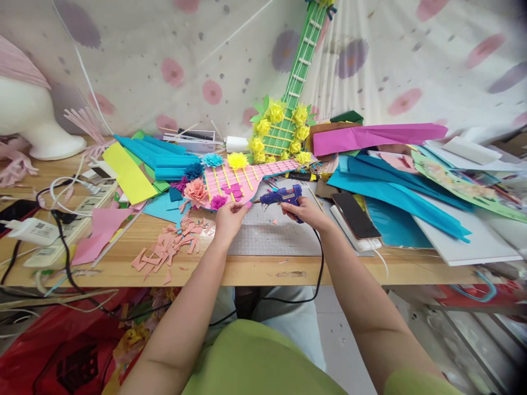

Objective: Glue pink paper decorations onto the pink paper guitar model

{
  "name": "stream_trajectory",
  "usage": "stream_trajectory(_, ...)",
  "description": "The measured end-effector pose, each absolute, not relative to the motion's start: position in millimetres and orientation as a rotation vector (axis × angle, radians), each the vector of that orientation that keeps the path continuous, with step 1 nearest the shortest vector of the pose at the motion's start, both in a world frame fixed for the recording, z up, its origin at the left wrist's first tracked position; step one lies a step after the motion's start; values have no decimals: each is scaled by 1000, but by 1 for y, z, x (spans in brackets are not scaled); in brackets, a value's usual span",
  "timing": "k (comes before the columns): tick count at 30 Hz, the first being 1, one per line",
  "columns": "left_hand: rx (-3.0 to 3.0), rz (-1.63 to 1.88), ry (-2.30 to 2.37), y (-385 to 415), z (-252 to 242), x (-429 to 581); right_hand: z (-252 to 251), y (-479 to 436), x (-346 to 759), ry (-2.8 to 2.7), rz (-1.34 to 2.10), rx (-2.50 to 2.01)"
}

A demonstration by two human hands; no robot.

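Green top [255, 356] fills the bottom edge, with our two forearms out over the wooden table [255, 271]. Left hand [229, 219]: fingers closed in a pinch on the lower edge of the pink paper guitar [247, 178], which lies flat mid-table with paper flowers at its left end. Right hand [307, 212]: fingers wrapped tight round the blue glue gun [283, 196], nozzle pointing left, just beside the guitar's edge and our left fingertips. Black cord [319, 263] drops off the table front. Grey cutting mat [267, 233] sits under both hands. Phone [354, 215] lies just right of the right hand. Pink scraps [168, 247] lie left of the left hand.
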State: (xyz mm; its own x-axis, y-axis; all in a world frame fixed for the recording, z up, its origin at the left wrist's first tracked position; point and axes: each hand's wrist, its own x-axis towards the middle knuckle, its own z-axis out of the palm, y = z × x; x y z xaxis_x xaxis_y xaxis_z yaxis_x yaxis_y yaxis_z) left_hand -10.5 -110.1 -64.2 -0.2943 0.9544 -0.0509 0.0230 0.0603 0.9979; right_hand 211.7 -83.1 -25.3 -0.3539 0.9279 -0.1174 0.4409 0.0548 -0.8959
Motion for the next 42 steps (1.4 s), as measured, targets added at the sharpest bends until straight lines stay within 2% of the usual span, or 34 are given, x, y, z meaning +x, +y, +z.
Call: stream_trajectory(42,1092,1379,1475,-114,-65,-13,-17,-81,200,-1831,1247,-1379)
